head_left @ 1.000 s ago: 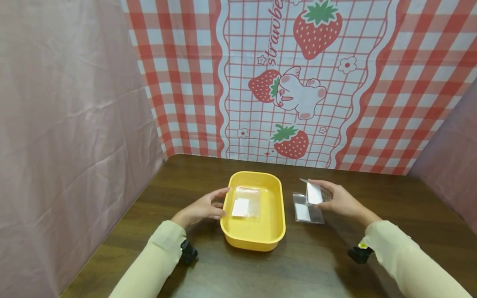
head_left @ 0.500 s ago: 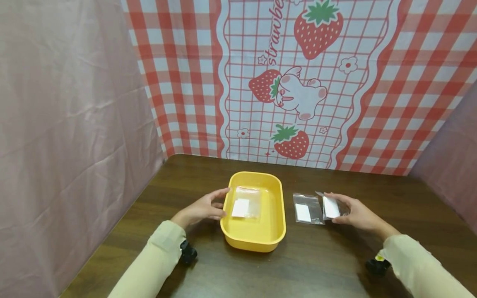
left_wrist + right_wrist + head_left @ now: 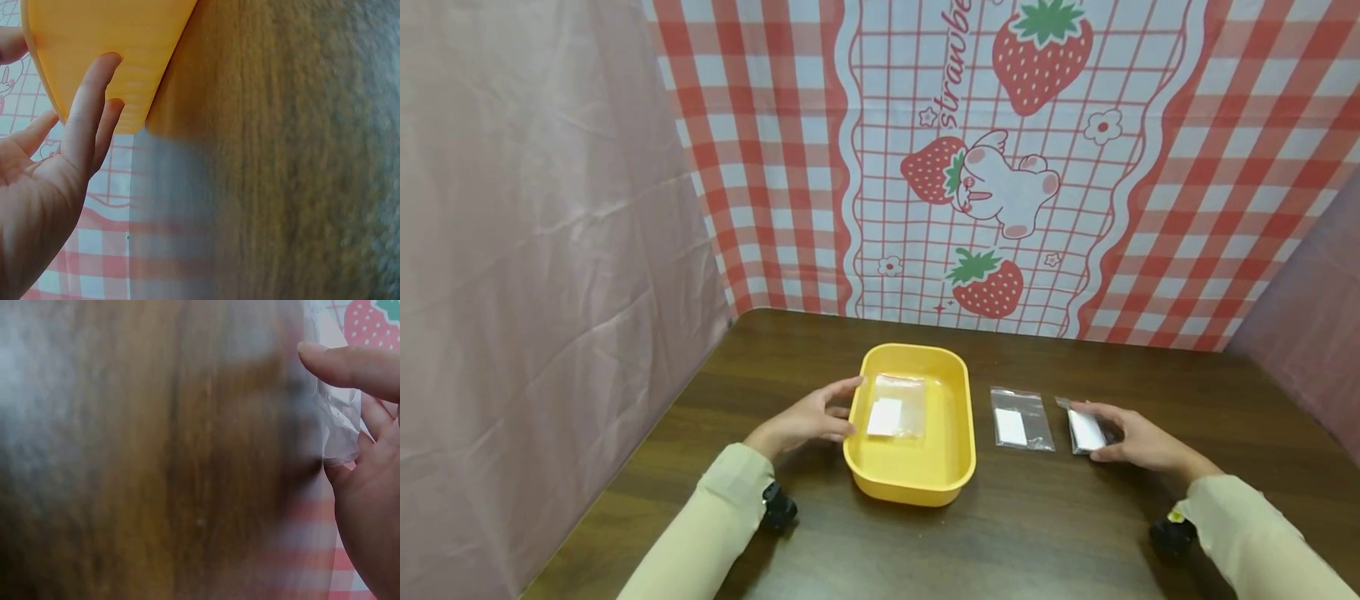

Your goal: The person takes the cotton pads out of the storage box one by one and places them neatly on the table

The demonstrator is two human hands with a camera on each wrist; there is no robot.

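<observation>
My left hand (image 3: 808,423) rests its fingertips at the left side of a yellow plastic bin (image 3: 910,483); in the left wrist view its straight fingers (image 3: 87,112) lie along the bin's wall. Inside the bin lies a clear plastic bag (image 3: 908,408) with a white card-like piece in it. To the right, my right hand (image 3: 1142,437) holds a similar clear bag with a white piece (image 3: 1086,432) by its edges, low over the table. The thumb presses that bag's (image 3: 340,428) near edge in the right wrist view. Another such bag (image 3: 1022,419) lies flat between the bin and this hand.
The dark wooden table (image 3: 1000,542) runs back to a red-and-white checked strawberry cloth (image 3: 790,208). A pink cloth (image 3: 565,250) hangs along the left side. Small black cameras (image 3: 779,507) are strapped at both wrists.
My right hand has moved right and toward me with its bag, away from over the flat bag, and lowered it near the table. The left hand and bin have stayed put.
</observation>
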